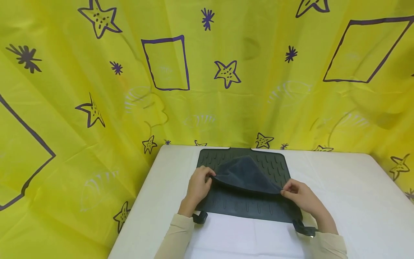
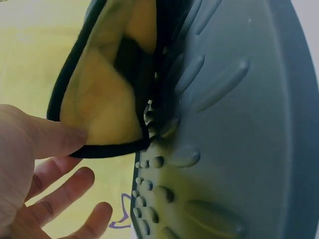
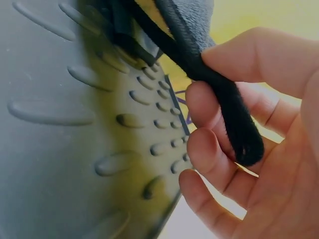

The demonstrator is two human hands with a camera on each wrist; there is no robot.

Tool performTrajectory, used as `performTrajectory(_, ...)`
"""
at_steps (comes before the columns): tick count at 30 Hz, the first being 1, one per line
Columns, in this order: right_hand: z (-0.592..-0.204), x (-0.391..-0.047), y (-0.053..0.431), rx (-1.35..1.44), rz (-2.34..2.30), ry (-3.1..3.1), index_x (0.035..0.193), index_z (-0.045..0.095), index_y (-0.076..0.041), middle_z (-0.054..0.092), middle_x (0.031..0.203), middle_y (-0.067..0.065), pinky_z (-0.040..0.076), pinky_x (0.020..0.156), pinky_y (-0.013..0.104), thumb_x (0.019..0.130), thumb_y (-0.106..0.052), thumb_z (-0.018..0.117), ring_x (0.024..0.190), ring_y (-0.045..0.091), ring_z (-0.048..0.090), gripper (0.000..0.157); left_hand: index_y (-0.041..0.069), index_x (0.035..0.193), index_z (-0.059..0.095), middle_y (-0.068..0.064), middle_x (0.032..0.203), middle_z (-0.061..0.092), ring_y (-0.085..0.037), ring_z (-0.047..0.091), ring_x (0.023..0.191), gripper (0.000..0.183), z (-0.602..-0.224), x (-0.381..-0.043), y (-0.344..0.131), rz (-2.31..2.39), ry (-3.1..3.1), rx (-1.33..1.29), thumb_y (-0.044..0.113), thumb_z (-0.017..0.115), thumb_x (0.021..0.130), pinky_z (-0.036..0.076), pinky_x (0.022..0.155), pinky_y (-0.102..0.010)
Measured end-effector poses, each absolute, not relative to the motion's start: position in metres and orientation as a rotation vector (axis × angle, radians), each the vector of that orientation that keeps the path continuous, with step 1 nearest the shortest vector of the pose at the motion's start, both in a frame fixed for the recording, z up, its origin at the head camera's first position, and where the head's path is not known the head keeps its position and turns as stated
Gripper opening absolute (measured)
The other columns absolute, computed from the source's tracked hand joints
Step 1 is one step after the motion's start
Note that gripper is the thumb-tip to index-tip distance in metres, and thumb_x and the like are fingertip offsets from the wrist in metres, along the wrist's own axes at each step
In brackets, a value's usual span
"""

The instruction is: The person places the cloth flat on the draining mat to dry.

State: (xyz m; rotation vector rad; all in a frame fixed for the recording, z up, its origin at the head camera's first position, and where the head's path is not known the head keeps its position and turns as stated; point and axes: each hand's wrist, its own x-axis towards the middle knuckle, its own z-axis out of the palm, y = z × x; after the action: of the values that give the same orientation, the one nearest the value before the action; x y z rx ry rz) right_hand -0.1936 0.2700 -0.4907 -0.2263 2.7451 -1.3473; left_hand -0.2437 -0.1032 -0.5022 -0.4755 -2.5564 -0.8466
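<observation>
A dark grey cloth [image 1: 244,174] with a black bound edge is held up over a dark ridged rubber mat [image 1: 252,208]. My left hand [image 1: 198,184] pinches its left corner; in the left wrist view the thumb lies on the black edging and the other fingers are spread below. At the cloth's other end, my right hand [image 1: 300,196] pinches the right corner between thumb and forefinger. The right wrist view shows a fuzzy black end of the cloth [image 3: 241,132] hanging past those fingers. Between the hands the near edge sags, and the back part peaks upward.
The mat lies on a white table [image 1: 349,190], near its far edge. A yellow curtain [image 1: 207,104] printed with stars and shapes hangs behind and along the sides. Dark wrist straps [image 1: 304,229] sit by both wrists.
</observation>
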Motion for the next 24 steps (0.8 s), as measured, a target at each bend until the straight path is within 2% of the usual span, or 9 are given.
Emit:
performTrajectory(8, -0.487, -0.189, 0.275, -0.226, -1.337, 2.697, 0.093, 0.058, -0.008, 0.062, 0.084, 0.009, 0.044, 0.064, 0.026, 0.090, -0.021, 0.066, 0.075, 0.014, 0.054, 0.015, 0.022, 0.087, 0.068, 0.006, 0.092, 0.060, -0.013, 0.055, 0.091, 0.020, -0.491, -0.245, -0.111, -0.870, -2.510, -0.505, 0.002, 0.068, 0.083, 0.049, 0.080, -0.031)
performTrajectory(12, -0.487, -0.188, 0.277, -0.262, -1.360, 2.669, 0.091, 0.058, -0.007, 0.059, 0.080, 0.011, 0.043, 0.061, 0.026, 0.089, -0.016, 0.067, 0.072, 0.016, 0.053, 0.013, 0.021, 0.087, 0.069, 0.005, 0.092, 0.059, -0.014, 0.052, 0.090, 0.019, -0.485, -0.244, -0.118, -0.879, -2.538, -0.546, 0.003, 0.068, 0.084, 0.048, 0.080, -0.031)
performTrajectory(18, -0.486, -0.187, 0.277, -0.253, -1.344, 2.602, 0.093, 0.057, -0.005, 0.055, 0.079, 0.007, 0.041, 0.060, 0.027, 0.089, -0.019, 0.067, 0.072, 0.015, 0.051, 0.017, 0.022, 0.085, 0.069, 0.007, 0.089, 0.057, -0.011, 0.049, 0.086, 0.017, -0.485, -0.242, -0.127, -0.940, -2.714, -0.646, 0.005, 0.068, 0.084, 0.045, 0.077, -0.027)
performTrajectory(24, -0.490, -0.189, 0.275, -0.257, -1.349, 2.536, 0.105, 0.055, -0.001, 0.055, 0.085, 0.008, 0.045, 0.065, 0.024, 0.090, -0.018, 0.066, 0.077, 0.011, 0.052, 0.025, 0.021, 0.083, 0.071, 0.006, 0.084, 0.055, -0.011, 0.052, 0.078, 0.015, -0.488, -0.240, -0.132, -1.019, -2.895, -0.728, 0.006, 0.067, 0.084, 0.047, 0.071, -0.023)
